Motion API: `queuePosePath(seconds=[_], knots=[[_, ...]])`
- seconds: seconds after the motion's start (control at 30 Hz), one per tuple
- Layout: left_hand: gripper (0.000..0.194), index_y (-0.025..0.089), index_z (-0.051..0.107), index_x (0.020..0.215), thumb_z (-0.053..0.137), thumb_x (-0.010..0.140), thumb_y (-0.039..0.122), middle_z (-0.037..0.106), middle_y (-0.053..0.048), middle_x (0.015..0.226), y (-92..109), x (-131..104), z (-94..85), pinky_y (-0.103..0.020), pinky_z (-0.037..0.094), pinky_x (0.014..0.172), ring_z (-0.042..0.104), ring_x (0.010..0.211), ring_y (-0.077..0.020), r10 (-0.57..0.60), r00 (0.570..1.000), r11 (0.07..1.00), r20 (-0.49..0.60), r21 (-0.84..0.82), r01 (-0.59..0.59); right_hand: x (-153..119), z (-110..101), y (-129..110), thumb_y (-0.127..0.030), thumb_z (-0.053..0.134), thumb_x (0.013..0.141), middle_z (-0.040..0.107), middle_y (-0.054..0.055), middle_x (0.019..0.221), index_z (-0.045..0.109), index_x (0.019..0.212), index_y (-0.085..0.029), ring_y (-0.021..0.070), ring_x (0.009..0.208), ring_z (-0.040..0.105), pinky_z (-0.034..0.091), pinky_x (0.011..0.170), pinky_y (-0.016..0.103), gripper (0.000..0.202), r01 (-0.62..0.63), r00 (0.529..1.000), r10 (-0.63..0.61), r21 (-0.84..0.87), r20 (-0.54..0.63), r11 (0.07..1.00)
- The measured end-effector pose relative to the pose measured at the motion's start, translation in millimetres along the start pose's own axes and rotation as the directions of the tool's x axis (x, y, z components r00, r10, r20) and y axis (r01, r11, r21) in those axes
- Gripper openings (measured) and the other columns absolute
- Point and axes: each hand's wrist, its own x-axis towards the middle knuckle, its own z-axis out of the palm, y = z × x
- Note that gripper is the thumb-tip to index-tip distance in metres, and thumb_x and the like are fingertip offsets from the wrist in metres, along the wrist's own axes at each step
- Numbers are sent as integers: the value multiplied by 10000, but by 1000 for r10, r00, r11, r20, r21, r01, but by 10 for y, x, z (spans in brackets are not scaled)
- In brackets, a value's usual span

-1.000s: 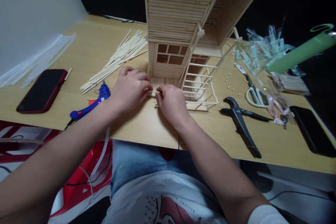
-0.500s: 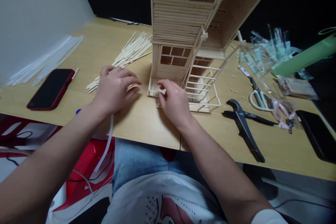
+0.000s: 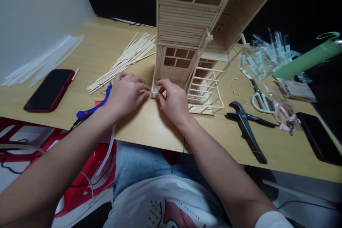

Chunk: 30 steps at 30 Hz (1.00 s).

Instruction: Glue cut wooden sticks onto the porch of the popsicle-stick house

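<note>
A tall model house (image 3: 187,17) built from thin wooden sticks stands upright on the table, with a railed porch along its base. My right hand (image 3: 173,98) is at the front left of the porch, thumb and forefinger curled round a thin stick of the low railing. At the porch's left corner is my left hand (image 3: 128,91), its thumb and fingertips drawn close together against the corner. Whatever lies between those fingertips is hidden. Behind the left wrist a blue glue gun (image 3: 92,111) lies on the table. Loose wooden sticks (image 3: 128,58) are heaped beyond that hand.
A red-cased phone (image 3: 49,91) and clear glue sticks (image 3: 45,60) lie at left. To the right are black cutters (image 3: 245,128), scissors (image 3: 262,99), a black phone (image 3: 319,137), a green roll-shaped item (image 3: 307,57) and plastic-wrapped pieces (image 3: 272,51). The table's front edge (image 3: 155,146) is near my lap.
My left hand has moved right to the porch corner, its fingers closing together. The glue gun has come into view behind it. My right hand has shifted slightly left along the railing.
</note>
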Motion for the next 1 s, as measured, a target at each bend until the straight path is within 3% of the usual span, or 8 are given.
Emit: queuePosePath(seconds=[0.37, 0.53, 0.73, 0.9, 1.0], knots=[[309, 222, 782, 1042, 517, 1015, 377, 745, -36, 1114, 53, -11, -58, -478, 319, 1057, 617, 1087, -232, 9, 999, 1000, 40, 29, -10, -2, 9, -8, -94, 571, 911, 734, 33, 946, 601, 1120, -221, 239, 898, 648, 478, 818, 355, 246, 9, 1000, -9, -20, -8, 1000], [207, 258, 784, 974, 630, 944, 393, 768, -51, 1088, -25, -12, -9, -494, 330, 1035, 649, 1067, -272, -1, 999, 1000, -39, 24, 2, -18, -6, 0, -69, 591, 883, 730, 46, 1008, 602, 1146, -205, 223, 908, 657, 494, 804, 342, 295, 24, 999, -24, 22, -24, 999], [189, 264, 764, 976, 648, 930, 406, 771, -68, 1100, -87, -65, -116, -497, 338, 1032, 664, 1079, -294, -31, 990, 999, -140, 23, 35, -47, -134, -9, -100, 596, 891, 704, 62, 1017, 606, 1151, -170, 179, 811, 647, 521, 804, 332, 270, 103, 976, -74, 131, -204, 986], [198, 267, 763, 981, 676, 910, 430, 774, -56, 1074, 104, -238, -359, -459, 421, 977, 686, 1030, -274, -94, 970, 994, -224, -77, 79, -172, -381, -132, -266, 595, 972, 682, 8, 890, 601, 990, -218, 134, 680, 602, 495, 647, 285, 52, 40, 941, 52, 263, -333, 964], [165, 258, 758, 996, 674, 923, 380, 772, -45, 1066, 381, -468, -466, -420, 478, 948, 698, 1027, -244, -137, 954, 969, -268, -238, 72, -455, -567, -254, -299, 598, 991, 692, 2, 845, 607, 949, -221, 125, 647, 618, 480, 589, 265, 89, -32, 943, 175, 447, -283, 894]])
